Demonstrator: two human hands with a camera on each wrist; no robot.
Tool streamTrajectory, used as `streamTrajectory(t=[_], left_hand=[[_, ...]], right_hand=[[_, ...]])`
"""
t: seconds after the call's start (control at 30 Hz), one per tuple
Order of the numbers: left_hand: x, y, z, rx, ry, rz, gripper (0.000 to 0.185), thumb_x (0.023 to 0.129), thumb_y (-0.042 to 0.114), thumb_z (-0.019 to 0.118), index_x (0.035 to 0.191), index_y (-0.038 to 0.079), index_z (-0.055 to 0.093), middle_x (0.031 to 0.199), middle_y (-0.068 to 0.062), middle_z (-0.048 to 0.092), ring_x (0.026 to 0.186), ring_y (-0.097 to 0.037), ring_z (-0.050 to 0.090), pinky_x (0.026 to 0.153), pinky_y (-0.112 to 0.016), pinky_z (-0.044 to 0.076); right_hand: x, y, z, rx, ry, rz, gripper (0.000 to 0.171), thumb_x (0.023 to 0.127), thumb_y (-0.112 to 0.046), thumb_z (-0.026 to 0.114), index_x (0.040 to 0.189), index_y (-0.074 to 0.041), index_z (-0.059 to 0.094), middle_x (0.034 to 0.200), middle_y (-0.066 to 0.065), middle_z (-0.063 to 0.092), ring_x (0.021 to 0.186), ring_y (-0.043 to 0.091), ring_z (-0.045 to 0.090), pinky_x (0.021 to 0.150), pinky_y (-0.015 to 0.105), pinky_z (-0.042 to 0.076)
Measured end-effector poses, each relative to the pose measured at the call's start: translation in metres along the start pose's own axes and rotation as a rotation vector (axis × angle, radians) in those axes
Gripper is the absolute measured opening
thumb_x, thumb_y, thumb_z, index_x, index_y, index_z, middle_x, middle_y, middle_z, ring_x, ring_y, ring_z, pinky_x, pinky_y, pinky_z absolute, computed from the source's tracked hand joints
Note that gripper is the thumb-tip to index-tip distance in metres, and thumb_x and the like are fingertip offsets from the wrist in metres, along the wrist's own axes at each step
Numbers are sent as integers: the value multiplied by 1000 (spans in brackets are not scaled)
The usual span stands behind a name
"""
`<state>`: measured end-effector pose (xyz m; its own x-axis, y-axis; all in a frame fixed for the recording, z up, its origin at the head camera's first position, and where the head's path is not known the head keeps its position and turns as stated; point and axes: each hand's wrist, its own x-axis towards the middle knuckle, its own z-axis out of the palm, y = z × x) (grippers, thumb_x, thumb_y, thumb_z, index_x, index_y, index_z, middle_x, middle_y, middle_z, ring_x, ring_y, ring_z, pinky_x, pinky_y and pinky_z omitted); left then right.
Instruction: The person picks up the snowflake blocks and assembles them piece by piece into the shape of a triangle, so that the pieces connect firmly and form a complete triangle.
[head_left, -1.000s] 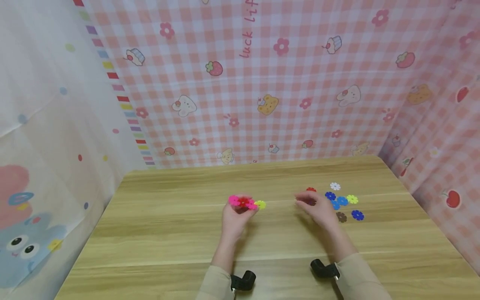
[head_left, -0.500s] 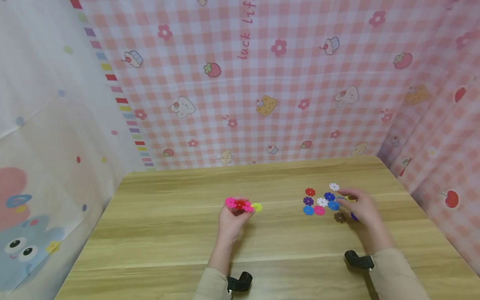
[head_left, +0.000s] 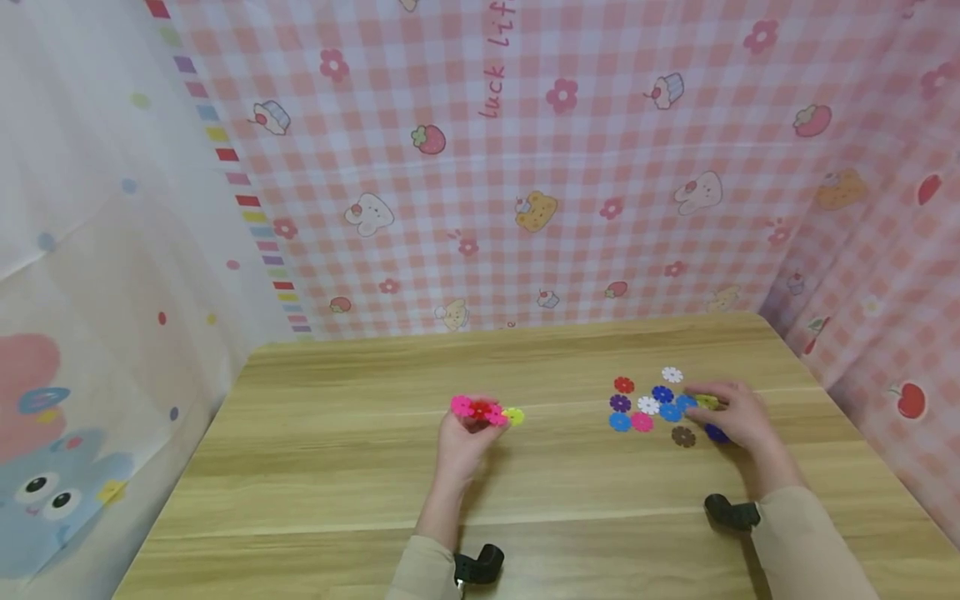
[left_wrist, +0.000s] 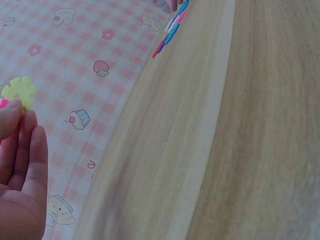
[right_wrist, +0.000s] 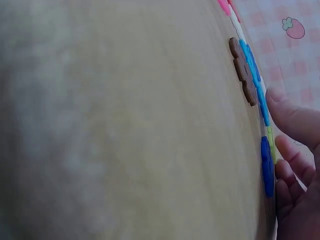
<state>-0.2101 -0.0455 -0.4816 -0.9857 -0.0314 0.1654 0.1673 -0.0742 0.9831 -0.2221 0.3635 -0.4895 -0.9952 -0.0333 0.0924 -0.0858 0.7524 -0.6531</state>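
Note:
My left hand (head_left: 459,446) holds up a short chain of joined snowflake discs (head_left: 493,413), pink and red, with a yellow disc (head_left: 514,415) at its right end. In the left wrist view, thumb and fingertips pinch the chain just under that yellow disc (left_wrist: 20,89). My right hand (head_left: 738,417) is low over the right side of a group of loose discs, thumb and fingers apart. Under its fingers lies a yellow-green disc (head_left: 707,402), partly hidden. A dark blue disc (head_left: 717,433) is half covered by the same hand; a light blue disc (head_left: 686,403) lies by the fingertips.
Several more discs lie flat on the wooden table (head_left: 337,467), among them a brown disc (head_left: 683,436), a red disc (head_left: 624,385), a purple disc (head_left: 620,403) and a white disc (head_left: 672,375). Patterned cloth (head_left: 465,175) hangs behind the table and at both sides.
My right hand has moved right, from above the left part of the loose discs to the yellow-green disc, uncovering red, purple, white, blue and pink ones. The left hand stays nearly still with its chain.

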Motion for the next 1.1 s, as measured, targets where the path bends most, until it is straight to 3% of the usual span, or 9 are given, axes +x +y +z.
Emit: streamTrajectory(t=[0.33, 0.57, 0.63, 0.73, 0.87, 1.1], left_hand=[[-1, 1, 2, 11, 6, 1, 31, 76, -12, 76, 106, -8, 65, 94, -15, 69, 84, -15, 64, 77, -24, 55], [0, 2, 3, 10, -5, -23, 33, 76, -13, 75, 108, -10, 64, 96, -15, 69, 85, -15, 65, 78, -24, 56], [0, 1, 4, 7, -8, -29, 34, 76, -13, 75, 108, -10, 64, 96, -16, 69, 85, -15, 65, 78, -24, 56], [0, 1, 4, 0, -9, -27, 33, 76, -13, 75, 108, -10, 64, 96, -16, 69, 86, -16, 65, 79, -25, 56], [0, 0, 4, 3, -4, -26, 33, 76, -12, 75, 108, -9, 64, 96, -15, 69, 87, -16, 65, 79, -25, 55], [-2, 0, 3, 9, 6, -20, 33, 76, -12, 76, 107, -9, 65, 97, -16, 69, 87, -16, 65, 79, -25, 55]], right_hand=[[6, 7, 1, -64, -23, 30, 43, 90, -26, 74, 124, -1, 65, 128, 32, 47, 116, 49, 39, 95, 65, 28], [7, 12, 2, -43, 28, 8, 36, 88, -20, 76, 114, 1, 64, 123, 32, 51, 113, 50, 41, 96, 65, 25], [6, 13, 3, -15, 68, 11, 34, 88, -18, 76, 112, 2, 62, 119, 30, 55, 108, 46, 47, 93, 60, 33], [4, 13, 3, 61, 134, 53, 30, 92, -16, 72, 112, 4, 63, 107, 21, 63, 95, 30, 56, 83, 42, 45], [1, 12, 2, 167, 186, 113, 29, 97, -18, 65, 116, 4, 64, 93, -1, 64, 83, 5, 53, 70, 21, 45], [-2, -10, -2, 334, 175, 169, 45, 98, -28, 65, 126, 7, 58, 93, -19, 59, 83, -3, 52, 71, 17, 49]])
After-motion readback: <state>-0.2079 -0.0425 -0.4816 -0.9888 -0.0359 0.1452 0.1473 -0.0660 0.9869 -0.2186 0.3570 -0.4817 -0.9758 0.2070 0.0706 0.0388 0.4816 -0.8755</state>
